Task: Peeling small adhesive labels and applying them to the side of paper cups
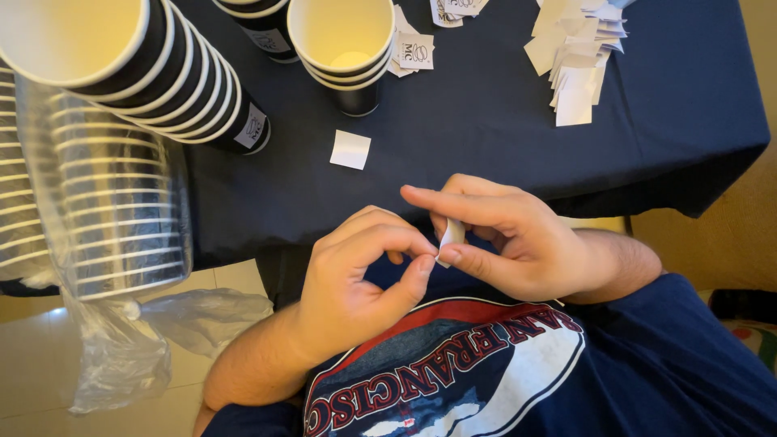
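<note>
Your right hand (518, 243) has a small white sticker (450, 239) pinched between thumb and forefinger, fingers closed tight on it. Your left hand (364, 275) is curled with thumb and forefinger tip closing on the sticker's lower corner; looks like you're picking at the backing, and I can't tell if it has lifted. The sticker sits off the near edge of the worktop (486, 121), over your lap, well short of any cup.

Progress, judging by layout: the tilted cup stack (154, 69) at the worktop's far left carries a label on its bottom cup, and so does the dark cup (263, 24) behind it. The short stack of open cups (344, 57) at the worktop's middle shows no label on the visible side. A sleeve of cups in clear plastic (105, 202) hangs off the worktop's left edge, unopened work by the look of it. Plenty of white paper squares (579, 57) at the far right, printed ones (413, 50) beside the middle stack, one loose blank square (350, 150) just in front of it.

Room: the worktop's centre and right front are bare cloth. The near edge is close to your knuckles. The left side is crowded by both stacks.
</note>
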